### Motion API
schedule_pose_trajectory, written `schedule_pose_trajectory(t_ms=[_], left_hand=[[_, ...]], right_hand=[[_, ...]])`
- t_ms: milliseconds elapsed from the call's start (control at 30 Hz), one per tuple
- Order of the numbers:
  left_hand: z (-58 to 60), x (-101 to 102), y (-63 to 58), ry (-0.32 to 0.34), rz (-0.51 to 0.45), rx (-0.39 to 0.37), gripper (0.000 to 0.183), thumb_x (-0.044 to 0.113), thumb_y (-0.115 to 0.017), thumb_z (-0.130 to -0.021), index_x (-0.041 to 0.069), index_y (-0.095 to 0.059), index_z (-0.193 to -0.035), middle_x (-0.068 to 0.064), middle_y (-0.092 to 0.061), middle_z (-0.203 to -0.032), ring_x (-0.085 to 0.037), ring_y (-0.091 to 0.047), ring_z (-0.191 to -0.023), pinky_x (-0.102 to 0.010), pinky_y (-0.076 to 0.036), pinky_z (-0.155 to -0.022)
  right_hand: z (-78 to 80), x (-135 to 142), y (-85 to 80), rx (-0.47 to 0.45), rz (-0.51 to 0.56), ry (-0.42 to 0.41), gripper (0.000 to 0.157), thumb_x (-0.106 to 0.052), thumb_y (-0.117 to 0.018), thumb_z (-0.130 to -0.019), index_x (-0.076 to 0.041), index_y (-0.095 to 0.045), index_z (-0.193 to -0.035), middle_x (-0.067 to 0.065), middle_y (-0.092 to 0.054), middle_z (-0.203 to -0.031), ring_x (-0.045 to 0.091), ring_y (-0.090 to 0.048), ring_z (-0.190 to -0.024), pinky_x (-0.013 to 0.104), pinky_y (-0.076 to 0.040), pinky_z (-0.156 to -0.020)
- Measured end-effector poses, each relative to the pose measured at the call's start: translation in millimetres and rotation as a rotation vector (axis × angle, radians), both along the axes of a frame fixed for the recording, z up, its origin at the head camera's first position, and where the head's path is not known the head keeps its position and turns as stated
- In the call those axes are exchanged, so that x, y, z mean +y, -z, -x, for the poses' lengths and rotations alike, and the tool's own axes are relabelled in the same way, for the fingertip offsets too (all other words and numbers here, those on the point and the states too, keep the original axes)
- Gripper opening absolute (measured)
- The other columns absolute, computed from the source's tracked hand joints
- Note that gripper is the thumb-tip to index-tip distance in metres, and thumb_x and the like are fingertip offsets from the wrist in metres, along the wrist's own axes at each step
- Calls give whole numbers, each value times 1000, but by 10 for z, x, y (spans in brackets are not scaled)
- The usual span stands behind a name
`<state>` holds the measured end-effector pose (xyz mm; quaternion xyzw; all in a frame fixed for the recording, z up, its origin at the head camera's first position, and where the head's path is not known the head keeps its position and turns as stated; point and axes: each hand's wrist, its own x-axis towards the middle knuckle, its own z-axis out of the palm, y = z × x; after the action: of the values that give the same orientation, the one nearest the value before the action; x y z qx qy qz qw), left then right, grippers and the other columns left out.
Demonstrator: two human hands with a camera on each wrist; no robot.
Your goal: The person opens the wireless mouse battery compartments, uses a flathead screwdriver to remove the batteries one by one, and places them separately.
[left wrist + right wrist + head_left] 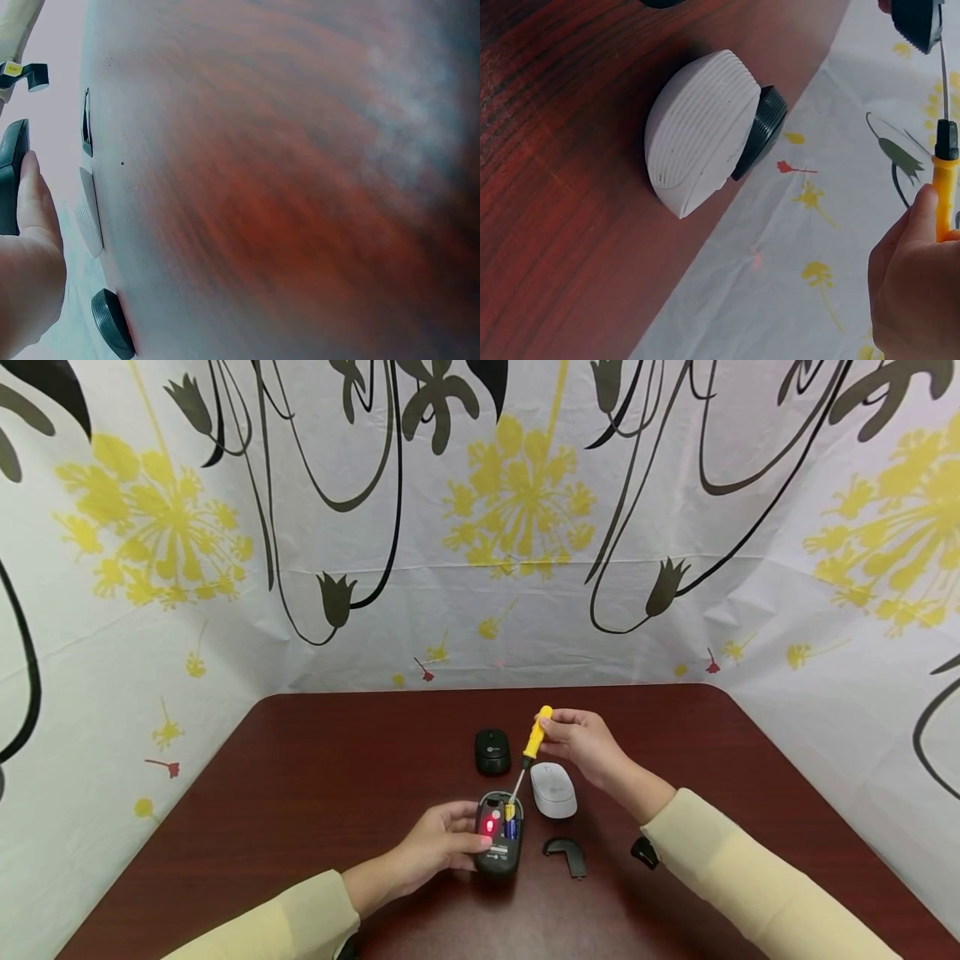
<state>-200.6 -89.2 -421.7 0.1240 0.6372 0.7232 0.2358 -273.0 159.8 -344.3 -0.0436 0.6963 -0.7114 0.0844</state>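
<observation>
Above the worktop (360, 752), the left grip (442, 839) holds the opened mouse (497, 865) underside up, its thumb bent over the near left edge and its fingers behind the left side. Set in the right half of that underside, a yellow-and-blue battery (512, 827) lies lengthwise, its long axis running away from the person. The right grip (583, 742) pinches the yellow handle of a screwdriver (537, 737) beyond and to the right, so the shaft slants down and leftward to the battery's far end; whether the tip touches it, I cannot tell. That meeting point seems decisive. Though the left grip is nearer the battery, the right one commands the tool.
</observation>
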Motion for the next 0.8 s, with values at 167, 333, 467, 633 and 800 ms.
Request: schedule_pose_trajectory(t_ms=[167,333,467,633,800], left_hand=[[-3,2,-9,0,1,-1,56,2,-69,-86,-9,-45,-136,-19,-63,-115,-27,-66,-95,-42,-59,-76],[-8,6,-12,-4,6,-1,57,2,-69,-86,-9,-45,-136,-18,-63,-114,-26,-65,-95,-42,-59,-75],[-11,6,-11,-2,8,2,57,3,-69,-86,-9,-45,-136,-18,-63,-115,-26,-65,-95,-42,-59,-75],[-18,10,-4,5,-4,2,57,2,-69,-85,-9,-45,-136,-19,-63,-115,-26,-65,-94,-41,-59,-75],[-19,13,2,9,-5,2,56,2,-69,-85,-9,-46,-135,-18,-63,-114,-26,-65,-94,-41,-59,-74]], right_hand=[[36,-2,31,-48,8,11,39,-10,-53,-100,15,-46,-130,13,-60,-111,12,-65,-87,28,-56,-82],[87,-7,81,-117,29,18,41,-8,-52,-100,15,-44,-133,14,-60,-115,10,-65,-84,25,-56,-80],[117,-1,114,-141,36,11,42,-8,-52,-100,16,-42,-134,15,-60,-114,10,-64,-83,25,-56,-80],[133,4,150,-152,26,4,42,-8,-53,-100,16,-43,-133,15,-59,-115,12,-63,-86,26,-55,-82],[153,5,182,-174,28,5,38,-8,-52,-100,14,-46,-131,17,-57,-116,14,-63,-88,28,-55,-84]])
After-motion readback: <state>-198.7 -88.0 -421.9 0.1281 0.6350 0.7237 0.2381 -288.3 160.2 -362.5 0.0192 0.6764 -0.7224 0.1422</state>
